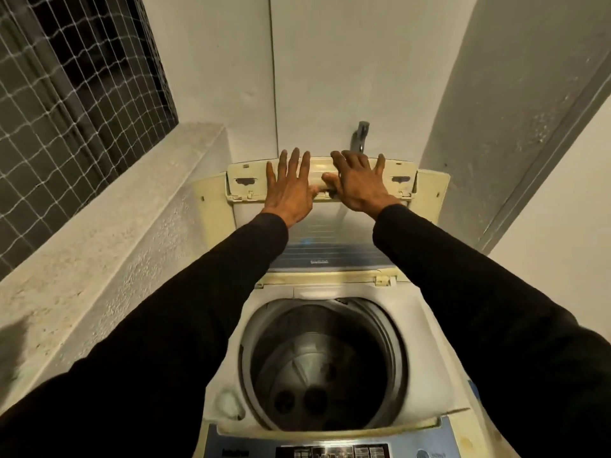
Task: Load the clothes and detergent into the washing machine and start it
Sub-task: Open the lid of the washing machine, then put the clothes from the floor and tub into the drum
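Note:
A top-loading washing machine [426,368] stands below me with its folding lid [248,183] raised against the back wall. The steel drum [317,358] shows no clothes inside. My left hand [291,186] lies flat on the lid's upper panel, fingers spread. My right hand [358,183] rests beside it, fingers spread over the top edge and thumb hooked under the lid's handle recess. The control panel [330,452] shows at the bottom edge. No clothes or detergent are in view.
A tap [360,137] juts from the white wall behind the lid. A concrete ledge [99,226] runs along the left under a netted window [66,77]. A wall corner and a door frame [545,160] stand on the right.

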